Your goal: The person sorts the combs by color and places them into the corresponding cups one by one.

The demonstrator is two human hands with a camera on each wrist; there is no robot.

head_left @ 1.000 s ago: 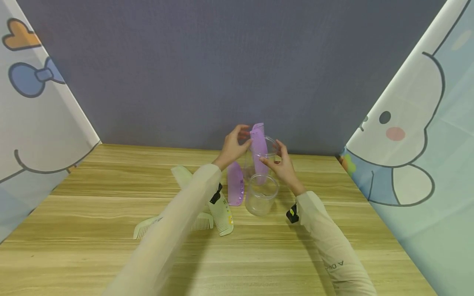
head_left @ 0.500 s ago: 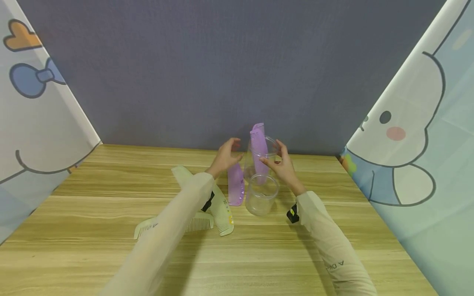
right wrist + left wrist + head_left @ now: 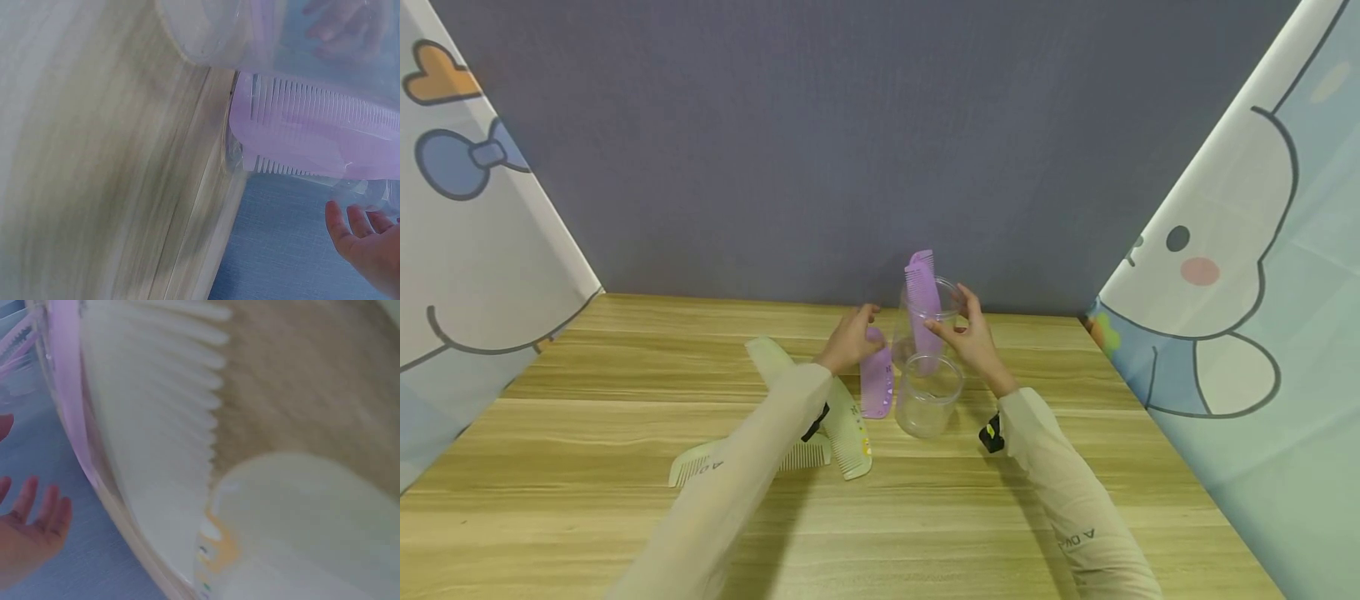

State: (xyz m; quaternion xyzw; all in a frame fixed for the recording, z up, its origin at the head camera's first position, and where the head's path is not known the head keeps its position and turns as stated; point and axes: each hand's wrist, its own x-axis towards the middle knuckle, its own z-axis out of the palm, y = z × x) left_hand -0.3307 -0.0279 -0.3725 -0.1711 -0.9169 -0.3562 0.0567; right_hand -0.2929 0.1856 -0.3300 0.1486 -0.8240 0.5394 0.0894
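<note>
My right hand (image 3: 972,337) holds the rear clear plastic cup (image 3: 950,310) near its rim, thumb in front and fingers round the far side. Two purple combs (image 3: 925,300) stand upright in that cup, leaning left, their ends above the rim. Over the far end of a third purple comb (image 3: 877,387), flat on the table, hovers my left hand (image 3: 847,337). The left wrist view shows this hand (image 3: 34,531) with its fingers loosely extended and nothing between them. A second clear cup (image 3: 925,412) stands just in front of the held one.
Pale green combs lie left of the cups, one slanting (image 3: 847,433) and one crosswise (image 3: 808,452), both partly under the left sleeve (image 3: 752,467). A grey wall panel (image 3: 850,150) rises behind the wooden table (image 3: 910,525). Cartoon-printed sheets (image 3: 1225,350) flank both sides.
My left hand has let go of a purple comb standing in the rear cup and moved down and left, to the comb on the table. The right hand has stayed on the cup.
</note>
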